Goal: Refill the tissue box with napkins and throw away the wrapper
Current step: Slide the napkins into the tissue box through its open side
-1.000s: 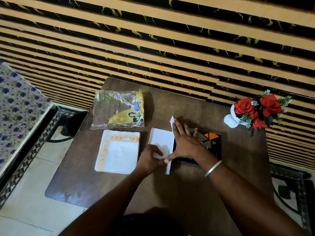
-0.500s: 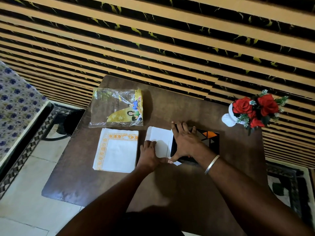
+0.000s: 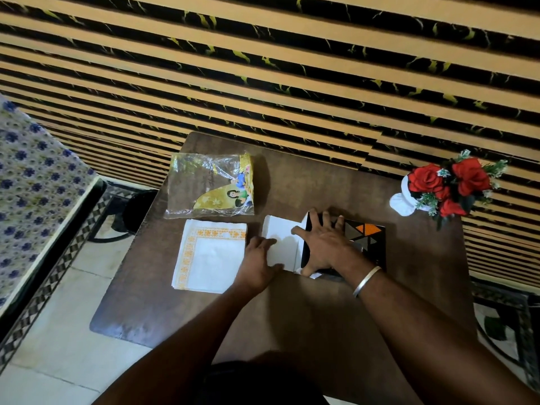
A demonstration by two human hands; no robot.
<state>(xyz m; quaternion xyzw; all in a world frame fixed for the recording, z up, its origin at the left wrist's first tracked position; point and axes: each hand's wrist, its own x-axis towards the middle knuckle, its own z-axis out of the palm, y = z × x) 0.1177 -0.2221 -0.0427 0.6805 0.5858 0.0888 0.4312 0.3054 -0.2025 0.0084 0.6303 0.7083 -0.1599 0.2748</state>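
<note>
The black tissue box (image 3: 368,239), with orange and grey triangles, lies on the brown table (image 3: 306,182). My right hand (image 3: 324,244) presses flat on its left end, fingers spread and thumb on the near edge. A plain white napkin stack (image 3: 282,229) lies against the box's left side; how far it reaches inside is hidden. My left hand (image 3: 257,264) rests curled on that stack's near left corner. More napkins with an orange border (image 3: 211,258) lie further left. The clear and yellow wrapper (image 3: 210,187) lies flat behind them.
A white vase of red roses (image 3: 447,185) stands at the table's far right corner. A striped wall runs right behind the table. To the left are a blue-flowered cushion (image 3: 32,182) on a dark frame and pale floor tiles (image 3: 73,323).
The white flap that stood up by the box's left end now lies down. My right forefinger has spread left onto the white stack. My left hand has shifted slightly on it.
</note>
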